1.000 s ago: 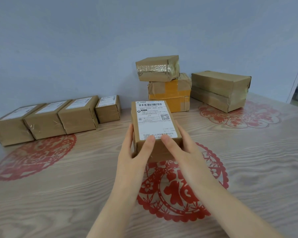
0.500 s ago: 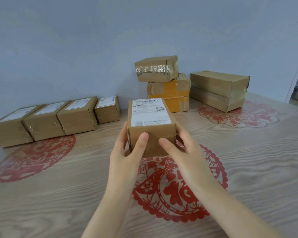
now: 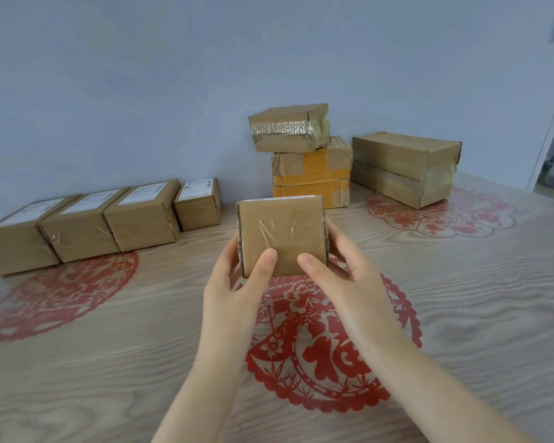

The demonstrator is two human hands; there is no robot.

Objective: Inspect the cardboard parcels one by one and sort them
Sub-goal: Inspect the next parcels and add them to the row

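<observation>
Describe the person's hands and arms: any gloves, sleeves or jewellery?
Nothing is worn. The left hand and right hand are bare: no gloves, rings or watch. Both forearms are bare too, no sleeve showing down to the picture's edge. Thumbnails look short and unpainted.

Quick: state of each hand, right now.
Left hand: holding the cardboard parcel by its left side, thumb on the near face.
Right hand: holding the same parcel by its right side, thumb on the near face.
</observation>
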